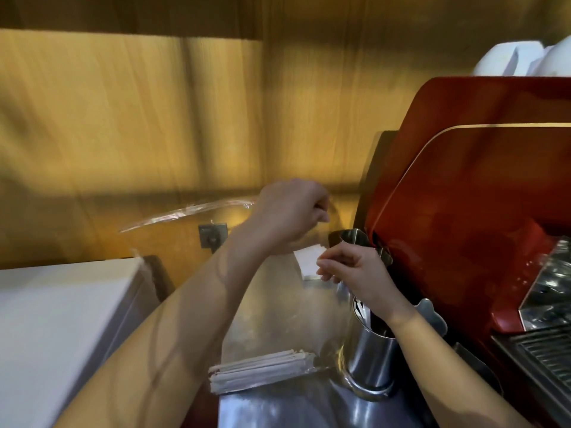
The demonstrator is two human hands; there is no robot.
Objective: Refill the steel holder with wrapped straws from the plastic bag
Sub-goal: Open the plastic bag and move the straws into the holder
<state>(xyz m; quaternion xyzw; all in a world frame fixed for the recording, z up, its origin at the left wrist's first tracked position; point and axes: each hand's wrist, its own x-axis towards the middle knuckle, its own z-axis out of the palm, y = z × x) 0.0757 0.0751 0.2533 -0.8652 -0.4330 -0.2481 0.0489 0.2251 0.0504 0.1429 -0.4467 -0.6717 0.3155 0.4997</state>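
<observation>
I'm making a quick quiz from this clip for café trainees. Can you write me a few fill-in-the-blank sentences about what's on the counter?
1. The bundle of wrapped straws lies inside the clear plastic ____.
2. The steel holder stands beside a coffee machine coloured ____.
3. The left hand and right hand hold the bag's ____ end.

Missing words: bag; red; top

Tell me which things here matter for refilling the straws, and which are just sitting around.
In use: plastic bag, wrapped straws, steel holder, left hand, right hand.
Lying about: red coffee machine, white box, steel counter.
</observation>
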